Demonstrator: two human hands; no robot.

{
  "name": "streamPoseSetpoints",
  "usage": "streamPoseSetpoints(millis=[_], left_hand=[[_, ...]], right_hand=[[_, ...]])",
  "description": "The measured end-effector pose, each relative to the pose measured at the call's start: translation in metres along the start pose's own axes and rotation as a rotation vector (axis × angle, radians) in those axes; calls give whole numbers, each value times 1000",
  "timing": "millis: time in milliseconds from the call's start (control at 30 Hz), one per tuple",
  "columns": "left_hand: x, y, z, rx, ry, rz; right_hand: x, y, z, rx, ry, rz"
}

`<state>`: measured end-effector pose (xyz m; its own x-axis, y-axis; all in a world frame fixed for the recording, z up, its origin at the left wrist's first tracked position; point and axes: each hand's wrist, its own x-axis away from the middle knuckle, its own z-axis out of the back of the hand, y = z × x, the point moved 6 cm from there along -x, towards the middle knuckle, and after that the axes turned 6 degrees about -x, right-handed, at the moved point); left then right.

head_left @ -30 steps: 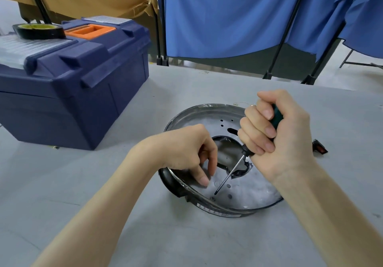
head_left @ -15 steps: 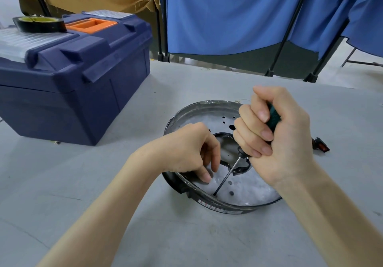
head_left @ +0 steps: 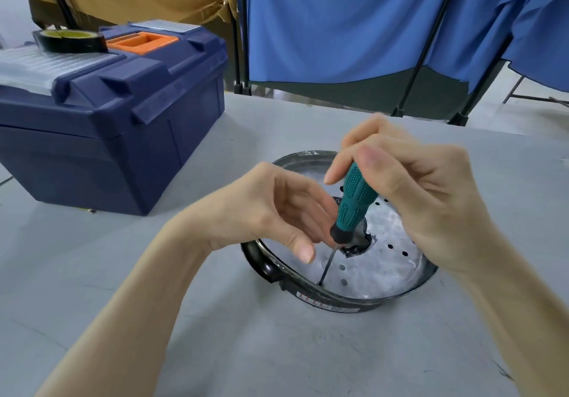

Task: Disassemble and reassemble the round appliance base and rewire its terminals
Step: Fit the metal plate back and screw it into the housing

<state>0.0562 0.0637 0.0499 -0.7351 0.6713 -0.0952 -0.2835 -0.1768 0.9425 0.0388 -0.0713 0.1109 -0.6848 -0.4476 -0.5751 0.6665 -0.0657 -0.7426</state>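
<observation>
I have the round appliance base [head_left: 338, 300] sitting on the grey table [head_left: 147, 319], a little right of centre and well apart from the blue toolbox [head_left: 123, 144] at the far left. Its black wall carries a label with red print on the near side. Inside lies a silvery plate dotted with small holes, with a dark opening at its middle.

My right hand [head_left: 412, 202] holds the screwdriver [head_left: 354, 205] – thumb and fingers closed round the top of its green handle. The tool leans, handle up and away, and its thin shaft runs down toward me until the tip meets the plate close to the near rim.

My left hand [head_left: 271, 212] hangs over the near-left part of the base, just beside the screwdriver's black collar, fingers loosely bent and thumb pointing down – it closes on nothing that I can make out, and I cannot tell whether it touches the shaft.

A roll of black tape [head_left: 72, 41] lies on the toolbox lid beside an orange handle recess. Blue curtains [head_left: 338, 21] on black stands hang beyond the table's far edge.
</observation>
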Motion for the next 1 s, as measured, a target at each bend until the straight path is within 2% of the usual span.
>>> streamPoseSetpoints(millis=[133,367,433,567,633,833,1000], left_hand=[[-4,8,-16,152,-18,-74],[-11,3,-26,129,-48,-68],[-9,4,-25,144,-78,-82],[-9,2,-22,188,-92,-99],[-9,0,-22,199,-96,-113],[-10,-2,-16,263,-66,-141],[-12,-1,-19,179,-65,-126]], right_hand=[[0,-6,2,145,97,65],[7,-12,7,436,391,133],[5,-15,7,457,365,135],[-1,-9,9,211,32,-59],[0,-7,13,177,-18,-66],[4,-24,-5,390,123,120],[9,-21,-9,585,353,70]])
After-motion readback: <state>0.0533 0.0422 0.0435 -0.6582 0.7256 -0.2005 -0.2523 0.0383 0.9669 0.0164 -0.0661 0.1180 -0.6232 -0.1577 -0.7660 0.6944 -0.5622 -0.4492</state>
